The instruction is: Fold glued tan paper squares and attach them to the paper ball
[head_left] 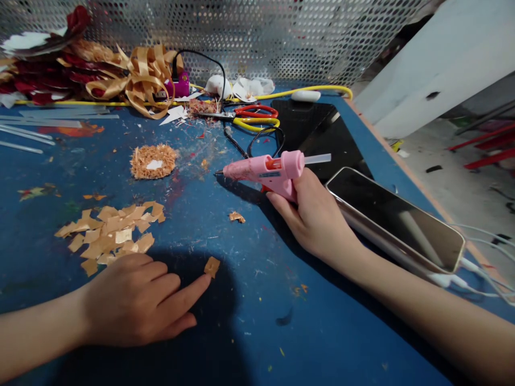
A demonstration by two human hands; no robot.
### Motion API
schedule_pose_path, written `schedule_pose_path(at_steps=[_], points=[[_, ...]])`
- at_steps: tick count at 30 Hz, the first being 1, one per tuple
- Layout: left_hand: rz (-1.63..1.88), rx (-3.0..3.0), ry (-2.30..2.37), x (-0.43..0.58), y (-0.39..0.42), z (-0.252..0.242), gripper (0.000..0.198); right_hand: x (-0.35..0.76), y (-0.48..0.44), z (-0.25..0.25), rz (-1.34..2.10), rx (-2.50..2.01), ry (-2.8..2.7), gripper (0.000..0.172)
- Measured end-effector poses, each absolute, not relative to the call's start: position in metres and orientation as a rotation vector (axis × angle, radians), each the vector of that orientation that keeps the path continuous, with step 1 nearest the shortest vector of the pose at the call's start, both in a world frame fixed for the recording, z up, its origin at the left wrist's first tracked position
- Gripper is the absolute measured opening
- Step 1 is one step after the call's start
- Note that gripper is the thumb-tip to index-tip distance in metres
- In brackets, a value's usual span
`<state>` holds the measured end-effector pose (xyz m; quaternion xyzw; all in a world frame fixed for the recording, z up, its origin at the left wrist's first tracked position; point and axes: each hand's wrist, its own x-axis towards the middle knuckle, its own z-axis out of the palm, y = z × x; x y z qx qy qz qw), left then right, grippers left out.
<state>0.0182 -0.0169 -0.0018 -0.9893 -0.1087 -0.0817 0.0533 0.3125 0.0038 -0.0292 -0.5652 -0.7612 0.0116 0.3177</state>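
My right hand point(314, 214) grips a pink hot glue gun point(267, 170) by its handle, nozzle pointing left just above the blue table point(249, 300); a clear glue stick juts from its back. My left hand point(137, 300) lies on the table at lower left, index finger stretched out, its tip touching a small tan ribbon piece point(212, 266). Just above this hand lies a pile of several cut tan ribbon pieces point(112, 233). One more small piece point(236, 216) sits below the gun. A round tan fringed disc with a white centre point(153, 161) lies further back.
A phone point(396, 220) with a cable lies right of my right hand, beside a dark tablet point(317, 128). Red-handled scissors point(249, 112), gold ribbon loops point(145, 75), red decorations point(44, 69), a yellow cable and clear glue sticks point(24, 134) line the back, before a perforated metal screen.
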Motion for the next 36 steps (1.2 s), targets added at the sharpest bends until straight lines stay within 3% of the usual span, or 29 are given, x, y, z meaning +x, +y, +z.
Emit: schedule_pose_path(at_steps=[23, 27, 32, 36], points=[[-0.058, -3.019, -0.372, 0.021, -0.018, 0.004, 0.045, 0.311, 0.002, -0.03, -0.021, -1.5, -2.01, 0.014], [-0.055, -3.056, -0.437, 0.021, -0.019, 0.001, 0.052, 0.311, 0.0, -0.031, -0.029, -1.532, -1.996, 0.02], [-0.087, -3.055, -0.476, 0.022, -0.02, -0.001, 0.056, 0.308, -0.009, -0.027, 0.031, -1.536, -1.856, 0.039], [-0.063, -3.051, -0.46, 0.023, -0.02, 0.001, 0.054, 0.305, -0.02, -0.02, 0.033, -1.557, -1.601, 0.038]])
